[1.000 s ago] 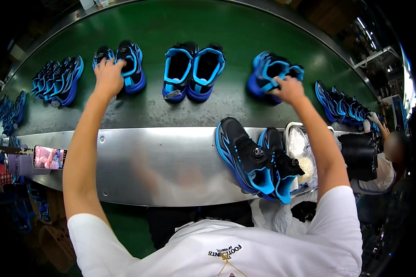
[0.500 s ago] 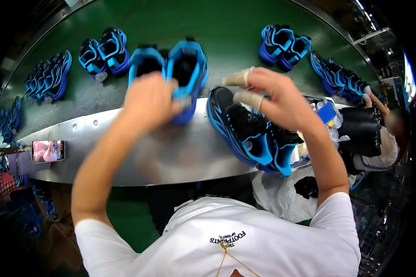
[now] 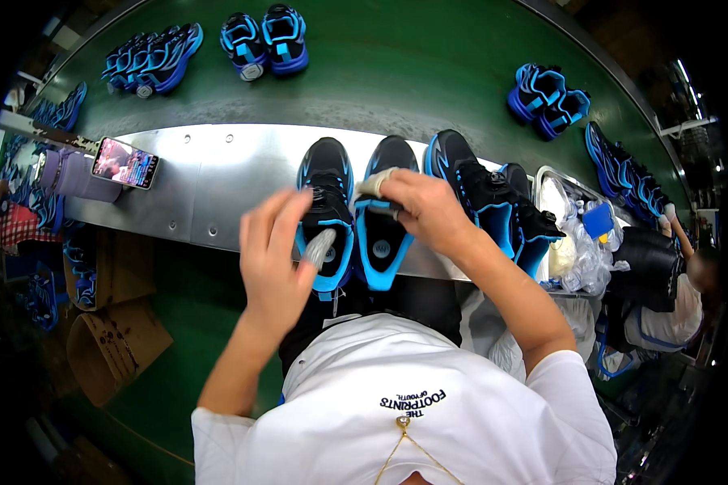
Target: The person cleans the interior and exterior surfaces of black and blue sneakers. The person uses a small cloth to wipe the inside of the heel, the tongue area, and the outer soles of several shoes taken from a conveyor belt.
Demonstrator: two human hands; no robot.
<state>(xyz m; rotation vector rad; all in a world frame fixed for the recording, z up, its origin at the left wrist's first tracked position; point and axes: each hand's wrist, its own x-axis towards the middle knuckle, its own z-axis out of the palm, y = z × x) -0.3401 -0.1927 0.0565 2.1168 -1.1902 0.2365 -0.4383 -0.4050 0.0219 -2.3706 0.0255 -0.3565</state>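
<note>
A pair of black-and-blue sneakers lies in front of me on the metal bench edge, toes pointing away. Beside the opening of the left sneaker (image 3: 326, 166) is my left hand (image 3: 273, 255), fingers apart, its grey-wrapped thumb over the collar. My right hand (image 3: 429, 208), with beige finger covers, pinches the tongue area of the right sneaker (image 3: 391, 155); the fingers partly hide that spot. Close to the right hand's far side stands another pair of matching sneakers (image 3: 453, 153), turned at a slant.
A tray (image 3: 542, 174) of plastic bags and a blue item (image 3: 597, 218) sits right. A phone (image 3: 125, 163) leans on a purple holder at left. More sneakers (image 3: 283, 40) line the green belt (image 3: 404, 48). A co-worker (image 3: 663, 311) sits at far right.
The pair near my hands has come nearer onto the metal edge, toes now away from me. My right hand has moved from above the slanted pair to the right sneaker. The view has shifted.
</note>
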